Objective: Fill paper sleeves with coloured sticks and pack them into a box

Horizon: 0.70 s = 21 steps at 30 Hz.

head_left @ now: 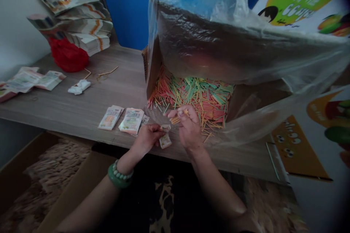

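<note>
My left hand (149,139) pinches the top of a small printed packet (165,141) near the table's front edge. Just right of it, my right hand (188,129) is closed around a small bunch of orange-yellow sticks (179,117). Behind my hands, a cardboard box lined with clear plastic lies open towards me, with a heap of pink, green and yellow sticks (194,94) inside. Some yellow sticks (208,134) have spilled at its front. Two piles of flat printed packets, one (111,117) further left and one (131,120) nearer, lie left of my left hand.
On the wooden table (125,80), a red bag (68,55) stands before stacked packaging (90,30). Further packets (35,79) and a crumpled white wrapper (79,86) lie at left. Clear plastic (257,123) hangs over the right side. A filled carton (54,174) sits below left.
</note>
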Tool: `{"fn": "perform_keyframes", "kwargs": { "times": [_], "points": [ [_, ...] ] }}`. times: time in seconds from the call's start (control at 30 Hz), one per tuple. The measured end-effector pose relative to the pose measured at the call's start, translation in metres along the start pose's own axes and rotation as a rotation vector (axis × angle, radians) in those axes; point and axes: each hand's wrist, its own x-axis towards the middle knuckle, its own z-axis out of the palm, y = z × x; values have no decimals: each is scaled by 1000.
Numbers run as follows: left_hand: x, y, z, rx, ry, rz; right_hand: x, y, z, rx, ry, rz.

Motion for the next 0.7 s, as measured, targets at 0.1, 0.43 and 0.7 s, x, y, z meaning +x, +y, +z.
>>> {"fn": "perform_keyframes", "kwargs": {
  "times": [0.1, 0.43, 0.7],
  "points": [
    [0, 5, 0, 9, -27, 3, -4, 1, 12, -21, -67, -35],
    [-3, 1, -4, -201, -133, 17, -17, 11, -7, -204, -144, 100],
    [2, 5, 0, -79, -56, 375, -11, 18, -13, -243, -328, 184]
  ]
}}
